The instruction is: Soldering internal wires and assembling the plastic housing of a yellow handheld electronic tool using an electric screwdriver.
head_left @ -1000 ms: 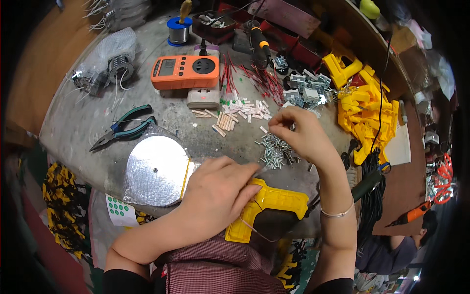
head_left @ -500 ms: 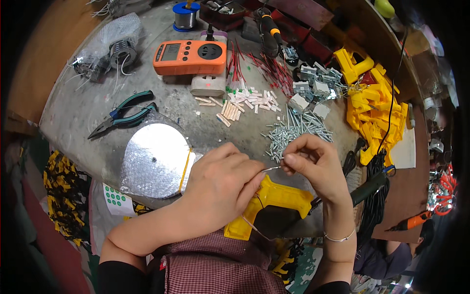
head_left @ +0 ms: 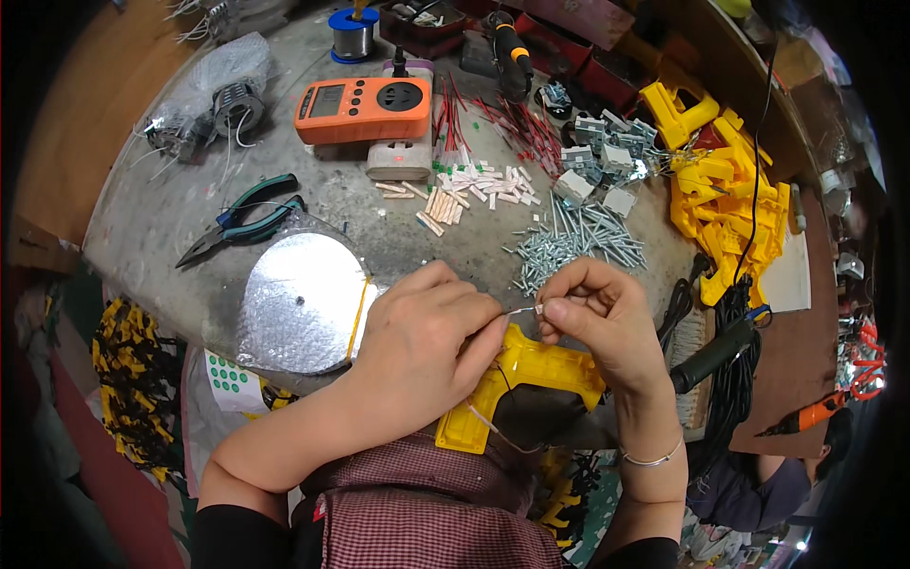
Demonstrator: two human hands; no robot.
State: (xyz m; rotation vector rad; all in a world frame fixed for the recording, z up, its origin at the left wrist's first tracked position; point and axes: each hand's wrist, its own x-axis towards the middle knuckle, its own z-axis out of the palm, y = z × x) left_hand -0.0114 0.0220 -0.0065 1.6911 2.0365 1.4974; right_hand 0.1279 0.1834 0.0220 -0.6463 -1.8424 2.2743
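Note:
Near the table's front edge, my left hand (head_left: 431, 332) is closed, thumb and forefinger pinching a thin wire (head_left: 518, 312) whose pale end spans the short gap to my other hand. My right hand (head_left: 597, 313) is closed as well, fingertips pinching a small whitish piece (head_left: 539, 308) at the wire's tip. That piece is too small to name for sure. Just beneath both hands lies a yellow plastic tool housing (head_left: 545, 365), an open half shell with a handle. From it a thin pinkish lead (head_left: 493, 425) loops down in front, and my left hand partly covers the shell.
A silver round pad (head_left: 301, 303) and teal-handled pliers (head_left: 242, 218) lie at left. Behind are an orange meter (head_left: 363, 109), short white sleeves (head_left: 488, 182), screws (head_left: 578, 245), switches (head_left: 611, 152) and piled yellow housings (head_left: 730, 194). A black cable (head_left: 728, 379) hangs at right.
A small whitish piece now shows in my right fingertips, touching the wire's end. My hands have risen slightly and my view has shifted a little; the yellow housing stays beneath them.

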